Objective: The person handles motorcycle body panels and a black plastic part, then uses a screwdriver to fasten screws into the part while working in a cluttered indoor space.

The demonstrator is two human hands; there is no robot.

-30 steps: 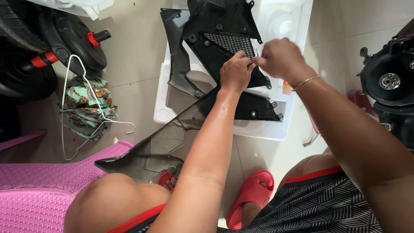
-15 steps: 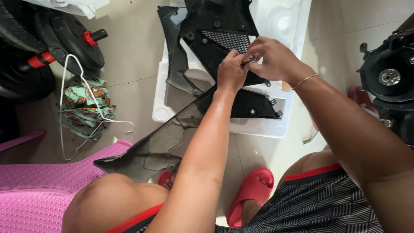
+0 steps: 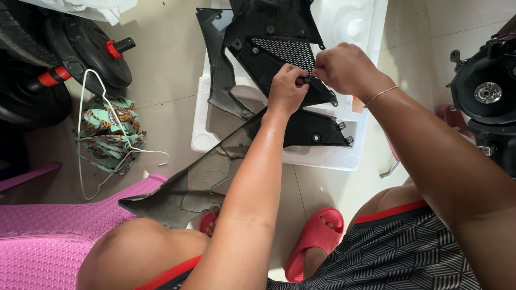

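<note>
over the white foam block (image 3: 328, 156), left hand (image 3: 287, 90) and right hand (image 3: 344, 69) pinch closed fingers on a small fastener (image 3: 308, 79) at the black plastic panel (image 3: 279, 48).

Bare arms, thin bracelet (image 3: 379, 95), red-trimmed patterned black shorts (image 3: 398, 252), red slides (image 3: 314, 241).

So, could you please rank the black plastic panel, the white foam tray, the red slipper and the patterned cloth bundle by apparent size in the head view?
1. black plastic panel, the longest
2. white foam tray, partly covered, so possibly comparable
3 and 4. red slipper and patterned cloth bundle look alike; the slipper is nearer the camera, so unranked.
</note>
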